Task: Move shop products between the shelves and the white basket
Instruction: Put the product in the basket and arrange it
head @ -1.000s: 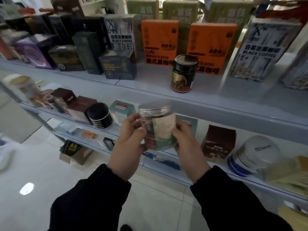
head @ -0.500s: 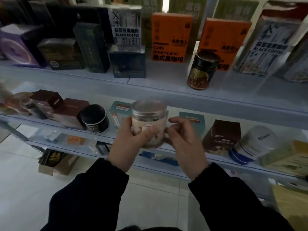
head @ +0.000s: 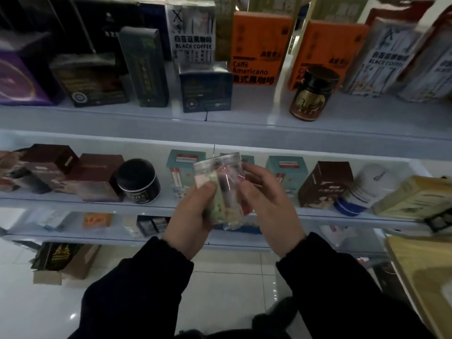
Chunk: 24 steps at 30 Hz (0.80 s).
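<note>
A clear plastic jar with a pale label and coloured contents is held in front of the middle shelf, blurred by motion. My left hand grips its left side with the thumb across the label. My right hand is at the jar's right side, fingers curved against it. Teal boxes stand on the shelf right behind the jar. The white basket is not in view.
The upper shelf carries orange coffee boxes, dark boxes, a blue box and a dark jar. The middle shelf has brown boxes, a black tin and a white tub. A cardboard box sits on the tiled floor.
The jar has been turned in my hands, so a different side faces me. The view has shifted slightly lower and to the right along the shelves.
</note>
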Each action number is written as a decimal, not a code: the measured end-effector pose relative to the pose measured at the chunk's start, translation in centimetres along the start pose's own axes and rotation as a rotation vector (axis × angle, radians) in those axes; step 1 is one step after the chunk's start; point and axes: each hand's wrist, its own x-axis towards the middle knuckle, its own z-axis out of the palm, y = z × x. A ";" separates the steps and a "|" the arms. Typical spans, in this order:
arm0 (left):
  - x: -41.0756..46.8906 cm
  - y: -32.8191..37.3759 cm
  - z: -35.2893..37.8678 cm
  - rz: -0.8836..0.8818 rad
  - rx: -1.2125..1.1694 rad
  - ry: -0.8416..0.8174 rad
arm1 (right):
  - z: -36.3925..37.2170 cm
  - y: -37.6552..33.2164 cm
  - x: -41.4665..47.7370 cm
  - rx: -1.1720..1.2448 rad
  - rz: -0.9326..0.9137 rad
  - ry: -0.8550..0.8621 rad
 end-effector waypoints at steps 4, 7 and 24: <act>0.4 0.6 -0.2 -0.138 -0.059 -0.008 | -0.2 -0.3 0.6 -0.023 0.003 -0.002; 0.3 0.6 -0.5 -0.222 -0.062 -0.035 | 0.0 0.1 0.7 0.067 0.093 -0.027; -1.8 1.4 -2.6 0.646 1.065 -0.158 | 2.4 0.1 -0.4 0.378 0.391 0.103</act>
